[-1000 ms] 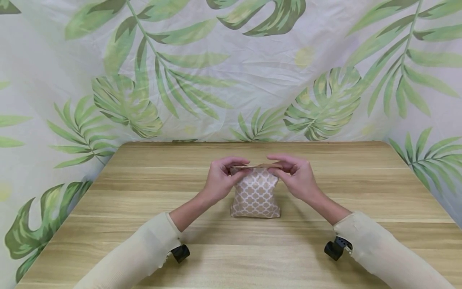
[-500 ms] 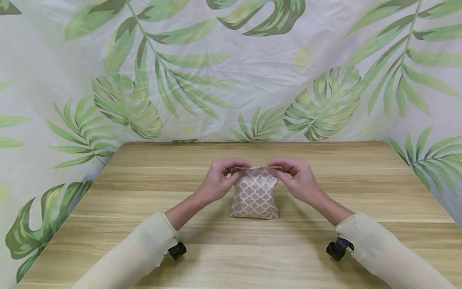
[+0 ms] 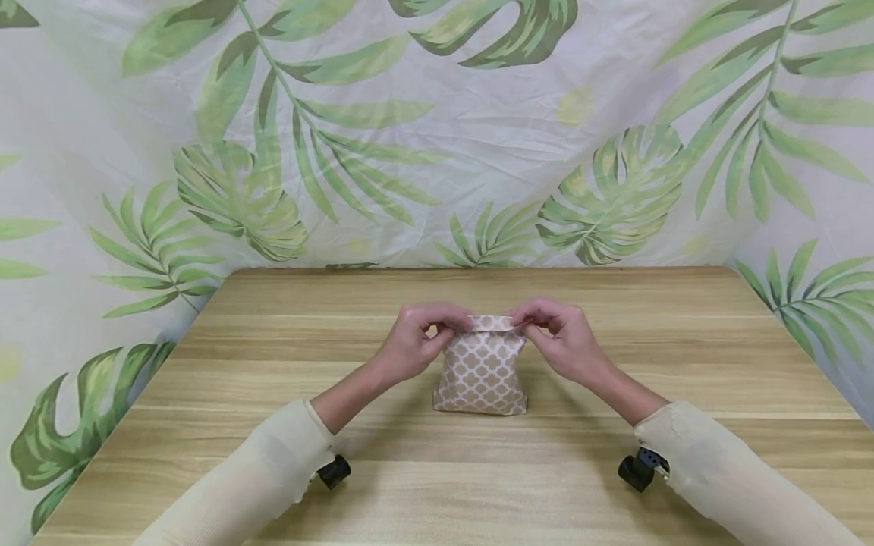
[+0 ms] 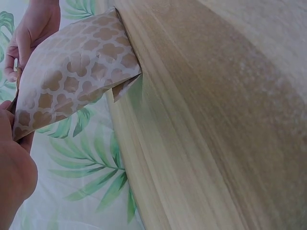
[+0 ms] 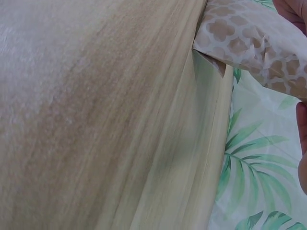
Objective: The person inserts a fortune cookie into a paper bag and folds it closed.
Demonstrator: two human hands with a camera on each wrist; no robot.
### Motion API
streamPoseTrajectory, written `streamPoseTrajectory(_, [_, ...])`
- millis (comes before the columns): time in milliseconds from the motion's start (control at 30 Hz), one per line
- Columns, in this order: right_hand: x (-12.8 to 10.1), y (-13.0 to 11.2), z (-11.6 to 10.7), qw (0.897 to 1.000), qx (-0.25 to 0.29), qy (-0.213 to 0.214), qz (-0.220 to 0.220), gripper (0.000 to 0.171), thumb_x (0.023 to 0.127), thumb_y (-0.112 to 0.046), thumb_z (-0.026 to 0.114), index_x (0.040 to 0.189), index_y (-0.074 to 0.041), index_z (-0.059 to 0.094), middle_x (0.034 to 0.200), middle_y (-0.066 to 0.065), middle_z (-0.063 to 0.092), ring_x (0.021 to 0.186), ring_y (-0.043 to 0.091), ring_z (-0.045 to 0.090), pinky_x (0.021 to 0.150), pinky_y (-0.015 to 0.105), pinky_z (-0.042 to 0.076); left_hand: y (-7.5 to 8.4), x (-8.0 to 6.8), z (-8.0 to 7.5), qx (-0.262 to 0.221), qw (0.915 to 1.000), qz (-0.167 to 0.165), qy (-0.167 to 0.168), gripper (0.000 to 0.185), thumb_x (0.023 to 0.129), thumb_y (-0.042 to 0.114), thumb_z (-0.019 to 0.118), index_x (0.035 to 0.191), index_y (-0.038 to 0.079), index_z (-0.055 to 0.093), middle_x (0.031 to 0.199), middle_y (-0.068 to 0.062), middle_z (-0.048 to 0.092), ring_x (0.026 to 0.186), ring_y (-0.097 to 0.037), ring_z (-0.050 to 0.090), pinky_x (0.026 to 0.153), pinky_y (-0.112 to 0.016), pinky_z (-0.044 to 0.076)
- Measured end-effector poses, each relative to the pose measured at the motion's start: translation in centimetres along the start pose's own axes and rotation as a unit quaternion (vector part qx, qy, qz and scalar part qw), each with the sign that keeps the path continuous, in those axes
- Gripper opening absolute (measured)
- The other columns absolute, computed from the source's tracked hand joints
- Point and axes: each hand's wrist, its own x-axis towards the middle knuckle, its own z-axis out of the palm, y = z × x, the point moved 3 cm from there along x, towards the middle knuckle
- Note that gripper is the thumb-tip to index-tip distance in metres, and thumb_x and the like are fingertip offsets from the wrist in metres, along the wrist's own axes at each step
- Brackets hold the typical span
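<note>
A small brown paper bag [image 3: 481, 375] with a white lattice print stands upright on the table in the head view. Its top edge is folded over toward me as a narrow flap [image 3: 492, 323]. My left hand [image 3: 419, 337] pinches the left end of this fold between thumb and fingers. At the right end, my right hand [image 3: 561, 334] pinches it the same way. In the left wrist view the bag [image 4: 79, 67] looks bulged, its base on the wood. The right wrist view shows the bag's lower part [image 5: 240, 36]; whatever is inside is hidden.
The wooden table [image 3: 273, 326] reaches back to a white cloth backdrop [image 3: 492, 152] printed with green leaves. Small black wrist cameras [image 3: 334, 472] hang under both pale sleeves [image 3: 253, 478], close over the tabletop.
The bag's top edge has turned over toward me into a flat flap, its printed side now showing. Both hands' fingers have rolled forward and down with it; the bag's base has barely shifted.
</note>
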Motion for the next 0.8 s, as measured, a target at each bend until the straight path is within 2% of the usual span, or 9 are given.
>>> streamPoseTrajectory(200, [0.2, -2.6, 0.0, 1.000, -0.017, -0.016, -0.017, 0.025, 0.074, 0.025, 0.045, 0.085, 0.012, 0.063, 0.090, 0.025, 0.066, 0.089, 0.027, 0.065, 0.075, 0.027, 0.054, -1.5, -0.3, 0.4, 0.010, 0.9999, 0.003, 0.004, 0.023, 0.080, -0.023, 0.057, 0.085, -0.006, 0.071, 0.095, -0.019, 0.070, 0.077, -0.024, 0.065, 0.054, -0.023, 0.045])
streamPoseTrajectory(333, [0.3, -3.4, -0.1, 0.999, -0.035, -0.019, -0.016, 0.021, 0.076, 0.022, 0.052, 0.088, 0.013, 0.066, 0.091, 0.027, 0.067, 0.087, 0.026, 0.066, 0.078, 0.025, 0.053, -2.7, -0.6, 0.6, 0.013, 0.9999, 0.005, 0.005, 0.024, 0.080, -0.020, 0.059, 0.088, -0.002, 0.073, 0.099, -0.015, 0.070, 0.080, -0.020, 0.066, 0.057, -0.023, 0.048])
streamPoseTrajectory(467, [0.5, -3.5, -0.1, 0.998, -0.061, -0.012, -0.004, 0.013, 0.081, 0.016, 0.061, 0.090, 0.010, 0.068, 0.089, 0.022, 0.069, 0.080, 0.027, 0.066, 0.072, 0.024, 0.053, -2.8, -0.8, 0.5, 0.016, 0.9997, 0.020, 0.004, 0.025, 0.082, -0.018, 0.059, 0.090, 0.000, 0.073, 0.101, -0.014, 0.070, 0.083, -0.019, 0.067, 0.060, -0.024, 0.051])
streamPoseTrajectory(633, [0.8, -3.5, 0.0, 0.997, -0.076, -0.015, 0.030, 0.019, 0.083, 0.011, 0.065, 0.101, 0.008, 0.064, 0.092, 0.019, 0.069, 0.080, 0.024, 0.064, 0.065, 0.029, 0.053, -2.5, -0.8, 0.5, 0.020, 0.9993, 0.033, 0.001, 0.026, 0.081, -0.018, 0.059, 0.091, 0.001, 0.074, 0.101, -0.013, 0.070, 0.086, -0.018, 0.067, 0.060, -0.023, 0.052])
streamPoseTrajectory(800, [0.9, -3.2, -0.1, 0.996, -0.075, -0.032, 0.044, 0.010, 0.082, 0.009, 0.066, 0.090, 0.005, 0.070, 0.087, 0.016, 0.066, 0.076, 0.016, 0.059, 0.055, 0.028, 0.051, -2.3, -0.8, 0.5, 0.025, 0.9989, 0.038, 0.003, 0.026, 0.080, -0.019, 0.059, 0.091, -0.001, 0.073, 0.100, -0.014, 0.070, 0.087, -0.019, 0.067, 0.061, -0.023, 0.053])
